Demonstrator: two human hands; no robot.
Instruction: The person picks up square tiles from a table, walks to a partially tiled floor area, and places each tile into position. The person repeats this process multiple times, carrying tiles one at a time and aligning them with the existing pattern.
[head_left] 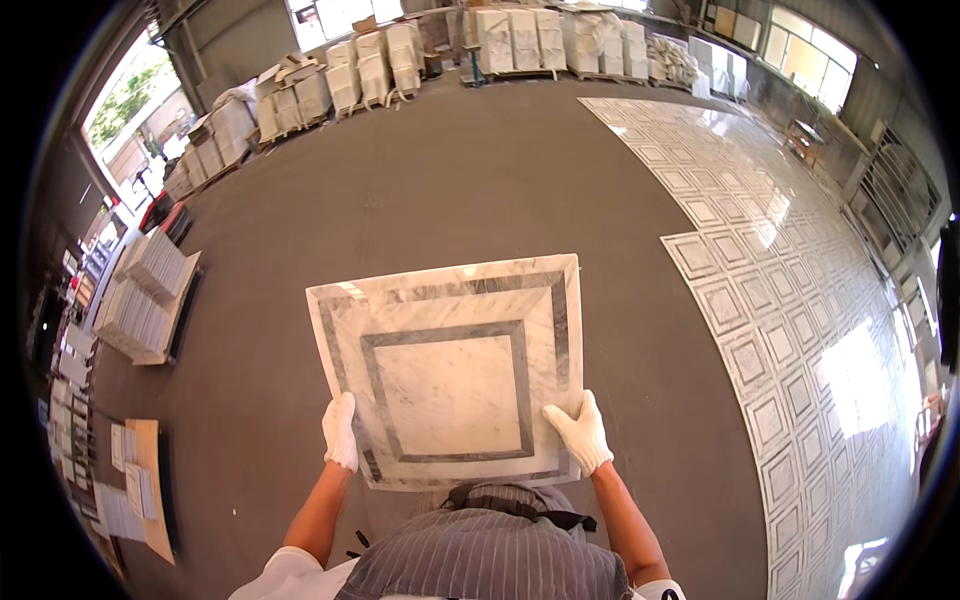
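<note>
Between my two hands I hold a square marble tile, white with grey veins and two grey square bands inlaid in it. My left hand, in a white knit glove, grips the tile's left edge near its lower corner. On the right edge, at about the same height, my right hand wears a matching glove, its thumb lying on the polished face. The fingers behind the tile are hidden. The tile is held in front of my body, above the grey floor, its near edge close to my striped apron.
Laid tiles with the same square pattern cover the floor at the right. Stacked slabs on a pallet stand at the left, a wooden board with smaller stacks nearer. Wrapped pallet loads line the far wall.
</note>
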